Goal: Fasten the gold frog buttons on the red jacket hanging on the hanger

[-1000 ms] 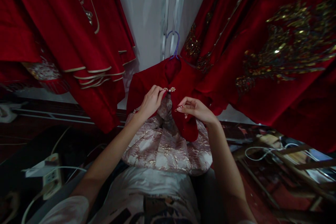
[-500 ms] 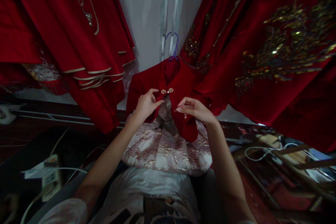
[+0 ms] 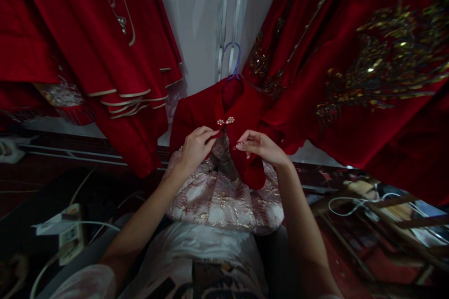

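A short red jacket (image 3: 196, 112) hangs in front of me on a purple hanger (image 3: 237, 63). A pearl-beaded flower clasp (image 3: 225, 121) joins its front near the neck. Just below that clasp, my left hand (image 3: 199, 148) has thumb and forefinger closed at the jacket's left front edge, seemingly pinching the cloth. My right hand (image 3: 258, 145) pinches a small beaded clasp with a tiny loop at its tip, held over the right front panel. Its fingers hide most of that clasp. Shiny pink-and-white brocade fabric (image 3: 224, 201) spreads beneath the jacket.
Red garments with pale piping (image 3: 115, 56) hang at left, and a red garment with gold sequins (image 3: 386, 65) hangs at right. A power strip (image 3: 71, 233) with cables lies at lower left. A wooden frame (image 3: 354, 233) with white cable stands at lower right.
My left hand's thumb and forefinger have come together and lowered slightly onto the jacket edge. The right hand keeps its pinch on the small clasp. The view has shifted slightly.
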The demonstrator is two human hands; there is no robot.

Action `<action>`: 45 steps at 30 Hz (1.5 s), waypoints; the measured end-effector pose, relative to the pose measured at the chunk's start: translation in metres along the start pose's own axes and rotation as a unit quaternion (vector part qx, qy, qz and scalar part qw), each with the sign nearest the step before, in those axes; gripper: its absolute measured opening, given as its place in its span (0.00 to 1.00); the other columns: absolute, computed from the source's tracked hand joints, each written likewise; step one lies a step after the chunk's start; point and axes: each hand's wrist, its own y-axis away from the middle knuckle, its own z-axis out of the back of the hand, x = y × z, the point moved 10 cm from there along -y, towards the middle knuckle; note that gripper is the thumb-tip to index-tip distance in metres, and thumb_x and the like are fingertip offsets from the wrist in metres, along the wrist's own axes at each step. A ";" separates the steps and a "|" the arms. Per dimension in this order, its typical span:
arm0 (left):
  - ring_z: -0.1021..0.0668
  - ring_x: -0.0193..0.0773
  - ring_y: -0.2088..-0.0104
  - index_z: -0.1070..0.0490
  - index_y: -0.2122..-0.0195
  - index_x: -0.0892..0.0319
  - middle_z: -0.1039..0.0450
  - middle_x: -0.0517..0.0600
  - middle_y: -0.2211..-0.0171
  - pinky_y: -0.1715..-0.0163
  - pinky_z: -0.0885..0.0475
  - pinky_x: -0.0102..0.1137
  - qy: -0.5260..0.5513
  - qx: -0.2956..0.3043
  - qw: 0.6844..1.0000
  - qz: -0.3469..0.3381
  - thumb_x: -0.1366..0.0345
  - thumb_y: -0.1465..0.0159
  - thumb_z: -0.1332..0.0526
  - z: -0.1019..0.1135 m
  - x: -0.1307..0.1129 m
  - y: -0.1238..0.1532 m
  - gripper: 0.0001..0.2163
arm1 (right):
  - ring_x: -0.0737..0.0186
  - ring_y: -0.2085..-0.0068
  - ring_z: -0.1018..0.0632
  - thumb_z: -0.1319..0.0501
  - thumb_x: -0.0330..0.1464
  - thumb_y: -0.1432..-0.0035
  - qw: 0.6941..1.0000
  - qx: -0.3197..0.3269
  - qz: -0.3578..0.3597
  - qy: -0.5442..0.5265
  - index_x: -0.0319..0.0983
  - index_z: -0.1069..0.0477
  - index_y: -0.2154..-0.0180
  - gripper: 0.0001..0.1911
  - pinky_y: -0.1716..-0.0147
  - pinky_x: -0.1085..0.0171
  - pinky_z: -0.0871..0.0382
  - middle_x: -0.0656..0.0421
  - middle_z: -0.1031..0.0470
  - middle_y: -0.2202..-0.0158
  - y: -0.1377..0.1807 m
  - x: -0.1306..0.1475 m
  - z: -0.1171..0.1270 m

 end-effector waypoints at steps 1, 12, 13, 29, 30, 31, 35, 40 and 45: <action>0.23 0.37 0.62 0.24 0.58 0.56 0.24 0.51 0.63 0.59 0.29 0.33 0.001 0.006 1.000 -0.003 0.69 0.37 0.41 -0.003 -0.003 0.002 0.08 | 0.73 0.75 0.30 0.30 0.39 0.53 1.000 0.002 -0.001 0.000 0.38 0.32 0.67 0.16 0.76 0.70 0.32 0.62 0.28 0.72 0.000 -0.001 -0.001; 0.24 0.36 0.62 0.28 0.63 0.59 0.27 0.50 0.63 0.61 0.29 0.30 0.014 0.036 0.999 -0.009 0.74 0.38 0.42 -0.019 -0.008 0.019 0.07 | 0.73 0.75 0.29 0.31 0.38 0.52 1.000 0.000 -0.001 0.005 0.38 0.31 0.67 0.14 0.76 0.70 0.32 0.62 0.27 0.72 0.000 -0.002 0.003; 0.24 0.35 0.63 0.28 0.63 0.59 0.28 0.50 0.64 0.63 0.29 0.29 0.016 0.037 0.999 -0.003 0.74 0.38 0.42 -0.019 -0.005 0.020 0.06 | 0.73 0.75 0.30 0.31 0.38 0.52 1.000 0.000 0.001 0.004 0.38 0.31 0.67 0.14 0.76 0.70 0.32 0.62 0.27 0.72 0.000 -0.002 0.003; 0.25 0.30 0.72 0.26 0.69 0.59 0.28 0.46 0.71 0.71 0.31 0.25 0.121 0.134 0.980 0.085 0.66 0.39 0.38 -0.045 0.010 0.044 0.04 | 0.74 0.75 0.30 0.31 0.37 0.52 1.000 0.002 0.004 -0.001 0.38 0.31 0.67 0.14 0.77 0.71 0.32 0.62 0.27 0.71 -0.001 -0.003 0.003; 0.25 0.30 0.72 0.26 0.68 0.58 0.28 0.47 0.71 0.71 0.31 0.25 0.123 0.138 0.978 0.092 0.65 0.39 0.38 -0.047 0.014 0.046 0.04 | 0.73 0.75 0.29 0.31 0.37 0.52 1.000 0.001 0.003 0.000 0.38 0.31 0.67 0.14 0.76 0.71 0.32 0.62 0.26 0.71 -0.001 -0.003 0.003; 0.25 0.30 0.72 0.25 0.68 0.58 0.27 0.47 0.71 0.71 0.31 0.25 0.121 0.128 0.979 0.102 0.65 0.39 0.38 -0.046 0.019 0.046 0.04 | 0.73 0.75 0.29 0.31 0.37 0.52 1.000 0.000 0.002 0.002 0.38 0.31 0.67 0.14 0.76 0.71 0.31 0.61 0.26 0.71 -0.001 -0.003 0.003; 0.25 0.32 0.72 0.26 0.67 0.58 0.27 0.47 0.72 0.71 0.31 0.25 0.090 0.045 0.985 0.143 0.62 0.38 0.39 -0.030 0.048 0.039 0.06 | 0.73 0.74 0.29 0.31 0.38 0.52 1.000 -0.001 0.002 0.005 0.38 0.31 0.67 0.14 0.76 0.70 0.31 0.61 0.26 0.71 0.000 -0.001 0.004; 0.25 0.35 0.68 0.29 0.62 0.58 0.28 0.50 0.64 0.66 0.30 0.30 -0.041 -0.073 0.978 0.193 0.63 0.42 0.37 -0.002 0.092 0.030 0.08 | 0.72 0.75 0.29 0.31 0.37 0.53 1.000 -0.006 0.000 0.005 0.38 0.31 0.67 0.14 0.76 0.70 0.31 0.62 0.27 0.73 0.000 0.000 0.003; 0.23 0.35 0.68 0.33 0.60 0.58 0.26 0.50 0.65 0.67 0.28 0.30 0.030 -0.034 0.975 0.218 0.65 0.43 0.37 -0.021 0.123 0.026 0.10 | 0.71 0.73 0.27 0.30 0.37 0.54 1.000 -0.012 -0.013 -0.004 0.38 0.29 0.67 0.14 0.74 0.69 0.29 0.60 0.24 0.70 -0.003 -0.006 0.005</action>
